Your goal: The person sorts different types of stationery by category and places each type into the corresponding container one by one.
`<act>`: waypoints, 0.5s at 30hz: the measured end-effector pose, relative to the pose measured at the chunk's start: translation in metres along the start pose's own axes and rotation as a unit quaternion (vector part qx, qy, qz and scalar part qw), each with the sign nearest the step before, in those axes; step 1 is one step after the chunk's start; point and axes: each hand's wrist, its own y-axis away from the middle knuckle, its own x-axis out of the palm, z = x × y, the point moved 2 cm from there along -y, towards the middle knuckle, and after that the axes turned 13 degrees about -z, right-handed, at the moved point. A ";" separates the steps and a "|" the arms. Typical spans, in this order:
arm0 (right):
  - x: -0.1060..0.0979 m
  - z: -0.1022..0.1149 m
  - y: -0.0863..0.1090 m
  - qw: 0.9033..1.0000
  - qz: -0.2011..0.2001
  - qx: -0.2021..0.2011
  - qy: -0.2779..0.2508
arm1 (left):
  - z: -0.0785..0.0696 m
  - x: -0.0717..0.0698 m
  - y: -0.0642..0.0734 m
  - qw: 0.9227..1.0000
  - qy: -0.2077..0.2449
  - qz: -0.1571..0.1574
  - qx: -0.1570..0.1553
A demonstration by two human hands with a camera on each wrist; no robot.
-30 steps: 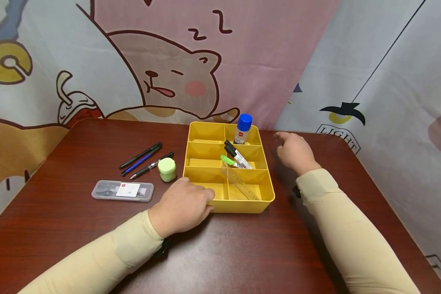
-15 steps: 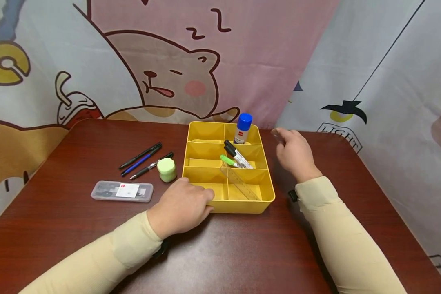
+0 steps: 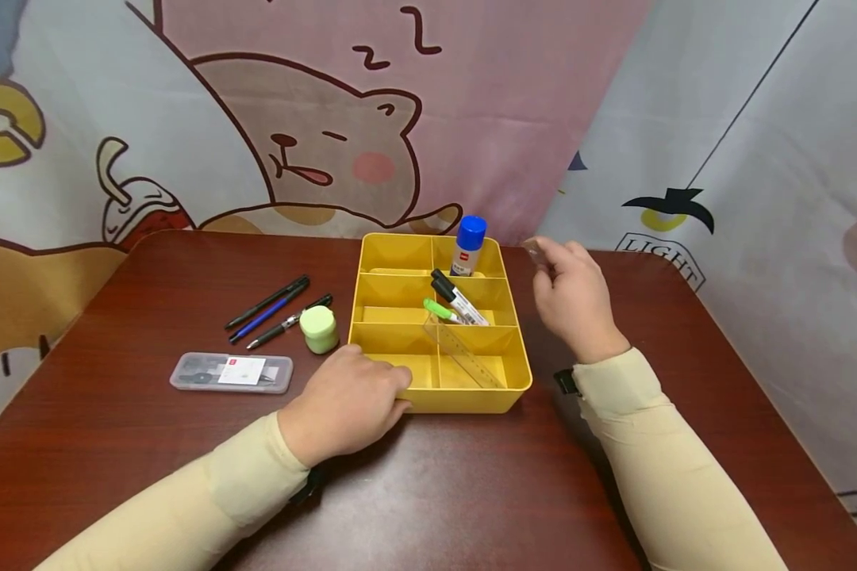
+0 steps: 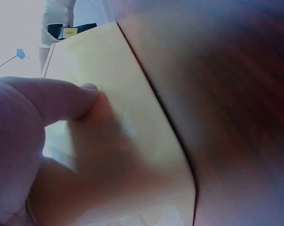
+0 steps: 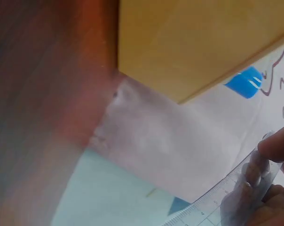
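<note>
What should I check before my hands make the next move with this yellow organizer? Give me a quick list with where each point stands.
1. Left hand grips the organizer's near edge: ok.
2. Right hand holds the clear measuring tool: ok.
3. Tool over the organizer: not ok; it is off the right side.
4. Near right compartment free: not ok; a clear ruler leans there.
5. Tool's full shape: cannot tell; the hand hides part.

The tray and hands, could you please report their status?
Left hand grips tray at near edge. Right hand pinches clear measuring tool, outside tray. Nothing seen between right hand and tray.
</note>
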 end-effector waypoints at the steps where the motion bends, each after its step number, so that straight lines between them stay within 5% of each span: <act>1: -0.002 0.003 0.000 1.000 -0.006 -0.004 -0.003 | 0.000 0.000 0.000 1.000 0.000 0.000 0.001; 15: -0.023 0.043 0.004 0.996 -0.043 -0.051 -0.051 | 0.000 0.000 0.001 1.000 -0.001 -0.002 0.008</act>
